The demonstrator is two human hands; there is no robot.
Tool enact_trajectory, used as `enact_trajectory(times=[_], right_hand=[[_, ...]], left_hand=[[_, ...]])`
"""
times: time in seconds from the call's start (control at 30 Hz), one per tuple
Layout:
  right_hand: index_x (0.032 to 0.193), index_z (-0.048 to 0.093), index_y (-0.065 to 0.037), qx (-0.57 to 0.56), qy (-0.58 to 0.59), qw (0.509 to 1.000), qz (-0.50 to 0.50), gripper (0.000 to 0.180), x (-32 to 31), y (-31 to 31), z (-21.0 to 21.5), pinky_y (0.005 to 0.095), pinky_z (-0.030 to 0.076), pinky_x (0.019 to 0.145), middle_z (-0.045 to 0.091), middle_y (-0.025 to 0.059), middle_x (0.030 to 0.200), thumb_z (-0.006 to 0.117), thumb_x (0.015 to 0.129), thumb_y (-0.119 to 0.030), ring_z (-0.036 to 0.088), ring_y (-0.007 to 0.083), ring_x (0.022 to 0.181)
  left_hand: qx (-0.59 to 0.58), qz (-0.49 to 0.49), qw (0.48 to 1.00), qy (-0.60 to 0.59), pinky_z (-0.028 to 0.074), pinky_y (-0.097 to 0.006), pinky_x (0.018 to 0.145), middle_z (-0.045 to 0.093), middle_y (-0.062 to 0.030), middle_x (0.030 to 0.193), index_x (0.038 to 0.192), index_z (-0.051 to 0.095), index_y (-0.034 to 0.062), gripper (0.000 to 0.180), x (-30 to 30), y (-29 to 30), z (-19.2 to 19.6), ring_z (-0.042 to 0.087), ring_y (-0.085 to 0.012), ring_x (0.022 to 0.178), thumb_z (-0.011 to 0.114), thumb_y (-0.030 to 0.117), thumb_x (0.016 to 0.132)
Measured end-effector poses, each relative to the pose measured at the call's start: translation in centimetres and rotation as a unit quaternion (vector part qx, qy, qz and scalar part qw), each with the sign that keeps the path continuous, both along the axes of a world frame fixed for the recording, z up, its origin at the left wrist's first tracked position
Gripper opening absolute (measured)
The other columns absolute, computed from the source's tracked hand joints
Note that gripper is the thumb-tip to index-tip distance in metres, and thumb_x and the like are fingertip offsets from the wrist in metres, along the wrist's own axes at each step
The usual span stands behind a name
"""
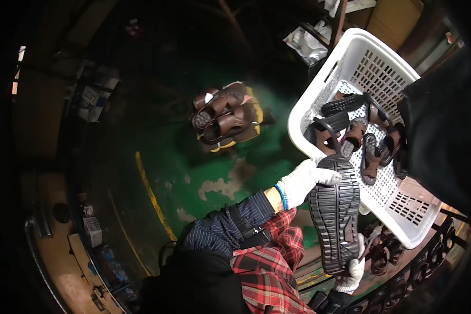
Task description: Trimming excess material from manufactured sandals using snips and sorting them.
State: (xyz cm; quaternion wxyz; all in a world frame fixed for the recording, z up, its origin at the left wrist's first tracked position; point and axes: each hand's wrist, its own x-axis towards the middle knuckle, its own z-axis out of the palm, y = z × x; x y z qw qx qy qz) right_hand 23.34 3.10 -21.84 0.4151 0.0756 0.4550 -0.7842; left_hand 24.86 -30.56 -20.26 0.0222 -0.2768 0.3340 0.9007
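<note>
Sandal point(334, 217) — between | left hand point(304, 183): upper end | right hand point(354, 271): lower end

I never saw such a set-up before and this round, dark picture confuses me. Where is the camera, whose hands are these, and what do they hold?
No robot arm works here: these are a person's own hands in white knitted gloves. A wide fisheye camera worn on the head looks down, so straight edges bend near the rim.

The left hand grips the upper end of a shoe with a black ribbed sole; the right hand holds its lower end. The sole faces the camera, so the upper is mostly hidden.

On the right, a white slotted plastic basket contains loose brown-and-black sandals. Farther left, a pile of brown leather-like sandals shows against the green floor.
</note>
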Motion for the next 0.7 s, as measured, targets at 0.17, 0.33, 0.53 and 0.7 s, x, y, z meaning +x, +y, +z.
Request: enact_trajectory(times=[0.17, 0.33, 0.53, 0.7], right_hand=[[0.156, 0.03, -0.001, -0.016, -0.022, 0.998, -0.064, 0.091, 6.5, -3.5, 1.9, 0.0468, 0.053, 0.104, 0.048, 0.0185, 0.149, 0.081, 0.084, -0.024, 0.059, 0.0326, 0.126], [0.147, 0.048, -0.004, 0.023, 0.032, 0.96, -0.276, 0.051, 8.9, -0.7, -1.9, 0.0451, 0.049, 0.109, 0.056, 0.0138, 0.144, 0.058, 0.1, -0.019, 0.06, 0.0285, 0.126], [0.139, 0.057, -0.001, 0.204, 0.114, 0.905, -0.355, 0.045, 0.9, -4.2, -1.2, 0.0347, 0.052, 0.102, 0.066, 0.0114, 0.129, 0.06, 0.101, -0.026, 0.064, 0.0226, 0.114], [0.132, 0.06, 0.006, 0.13, 0.042, 0.91, -0.39, 0.038, -8.6, -6.2, -3.4, 0.0374, 0.05, 0.106, 0.064, 0.0181, 0.131, 0.062, 0.1, -0.013, 0.064, 0.0265, 0.116]], left_hand=[[-0.171, 0.036, 0.984, -0.03, 0.051, -0.029, 0.092, 0.071, -0.0064, 0.11, 0.125, 0.064, 0.0009, 0.04, 3.9, -0.6, -0.8, 0.065, -0.0136, 0.1, 0.059, 0.033, 0.102], [-0.178, 0.026, 0.973, -0.148, 0.055, -0.029, 0.07, 0.069, -0.0088, 0.097, 0.131, 0.056, 0.0009, 0.043, 9.5, -5.2, -6.8, 0.064, -0.0138, 0.076, 0.061, 0.031, 0.101], [-0.271, 0.245, 0.885, -0.288, 0.051, -0.027, 0.064, 0.065, -0.0054, 0.09, 0.124, 0.058, -0.0018, 0.032, 22.2, -19.3, -17.5, 0.06, -0.0131, 0.07, 0.062, 0.009, 0.095], [-0.423, 0.278, 0.741, -0.44, 0.05, -0.034, 0.086, 0.066, -0.0128, 0.111, 0.132, 0.054, -0.0037, 0.047, 32.5, -33.7, -24.3, 0.063, -0.0218, 0.095, 0.069, 0.016, 0.092]])
